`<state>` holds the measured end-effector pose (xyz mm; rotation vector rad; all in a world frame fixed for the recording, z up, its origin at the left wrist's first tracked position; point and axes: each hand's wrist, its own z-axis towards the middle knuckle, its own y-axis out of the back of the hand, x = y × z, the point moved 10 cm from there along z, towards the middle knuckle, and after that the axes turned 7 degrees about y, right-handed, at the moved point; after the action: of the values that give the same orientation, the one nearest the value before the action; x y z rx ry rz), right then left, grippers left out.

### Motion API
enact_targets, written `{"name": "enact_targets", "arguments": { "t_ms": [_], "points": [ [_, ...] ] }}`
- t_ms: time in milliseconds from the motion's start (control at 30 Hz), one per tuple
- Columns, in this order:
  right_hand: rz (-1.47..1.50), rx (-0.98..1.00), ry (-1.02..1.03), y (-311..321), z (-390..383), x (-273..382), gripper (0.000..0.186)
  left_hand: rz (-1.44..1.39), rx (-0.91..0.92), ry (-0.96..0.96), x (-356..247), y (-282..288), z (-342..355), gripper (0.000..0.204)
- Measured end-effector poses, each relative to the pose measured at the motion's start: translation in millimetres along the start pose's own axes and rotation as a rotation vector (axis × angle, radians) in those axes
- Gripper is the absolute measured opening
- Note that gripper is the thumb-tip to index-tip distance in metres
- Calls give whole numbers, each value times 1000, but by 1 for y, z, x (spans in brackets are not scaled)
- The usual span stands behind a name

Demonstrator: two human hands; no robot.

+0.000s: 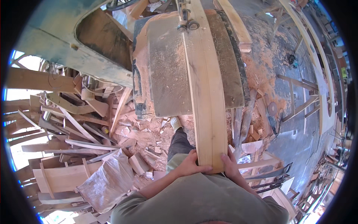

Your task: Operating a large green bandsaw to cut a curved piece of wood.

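My left hand (189, 164) and right hand (230, 164) grip the near end of a long wooden plank (204, 93) lying across the dusty saw table (166, 74), up to the blade guide (186, 22).

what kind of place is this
Most likely a woodworking shop. Both hands, left hand and right hand, hold a long plank on a saw table covered in sawdust. Wood offcuts lie piled at the left, and wooden frames stand at the right.
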<state>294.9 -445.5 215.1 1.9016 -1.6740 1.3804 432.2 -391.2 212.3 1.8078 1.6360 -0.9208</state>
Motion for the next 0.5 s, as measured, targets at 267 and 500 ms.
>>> {"name": "enact_targets", "arguments": {
  "t_ms": [267, 500],
  "points": [
    [-71, -10, 54, 4, -2, 9, 68, -9, 13, 0, 1, -8, 1, 82],
    [-79, -47, 98, 4, 0, 20, 68, -17, 46, -15, -11, -8, 3, 79]
  ]
}}
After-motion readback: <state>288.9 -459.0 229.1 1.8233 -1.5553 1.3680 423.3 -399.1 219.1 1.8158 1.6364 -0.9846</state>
